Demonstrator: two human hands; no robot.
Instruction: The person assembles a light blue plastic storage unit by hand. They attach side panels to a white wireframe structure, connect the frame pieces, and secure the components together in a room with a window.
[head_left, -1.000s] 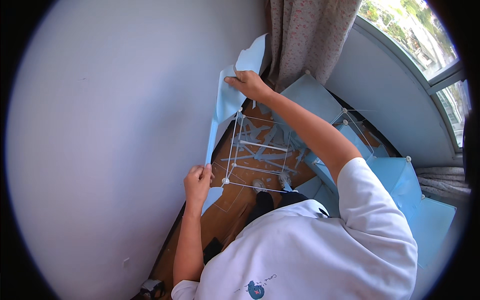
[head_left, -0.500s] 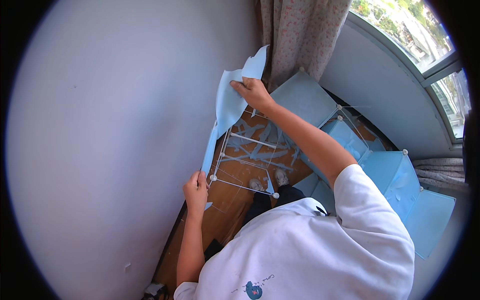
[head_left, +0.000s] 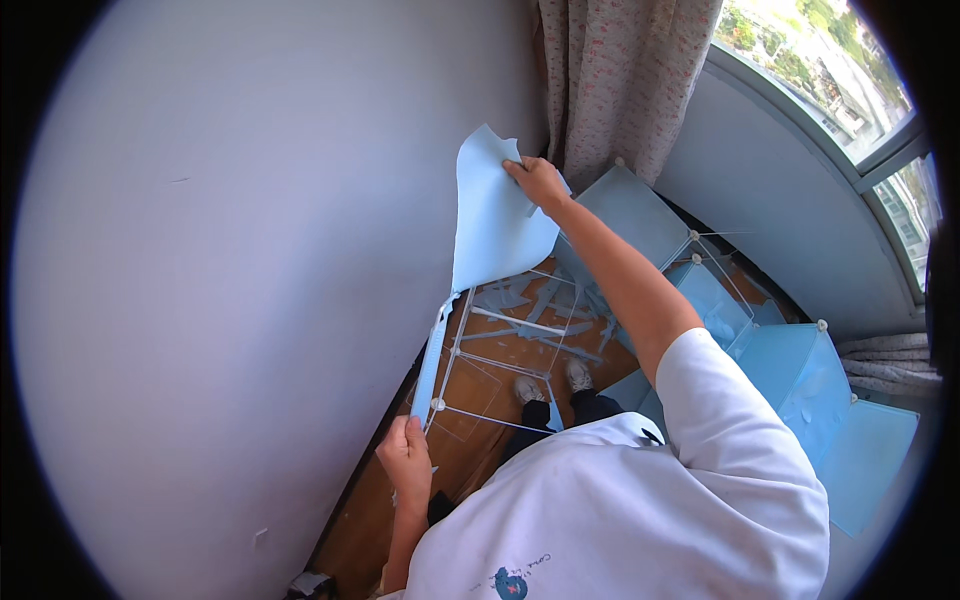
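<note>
One sheet (head_left: 490,215), beside the wall (head_left: 250,300), now spreads wider: my right hand (head_left: 538,182) pinches its upper edge, my left hand (head_left: 406,455) clamps the strip (head_left: 430,360) below; their join looks nearly parted.

Blue sheet (head_left: 495,220) held up beside white rod frame (head_left: 437,404)

At upper centre, the right hand (head_left: 538,183) pinches the sheet's right edge. Lower, left of centre, the left hand (head_left: 407,452) grasps a narrow blue strip (head_left: 430,370). Torn blue scraps (head_left: 546,296) litter the floor (head_left: 370,520) mid-picture; blue panels (head_left: 775,360) stand at right.
</note>
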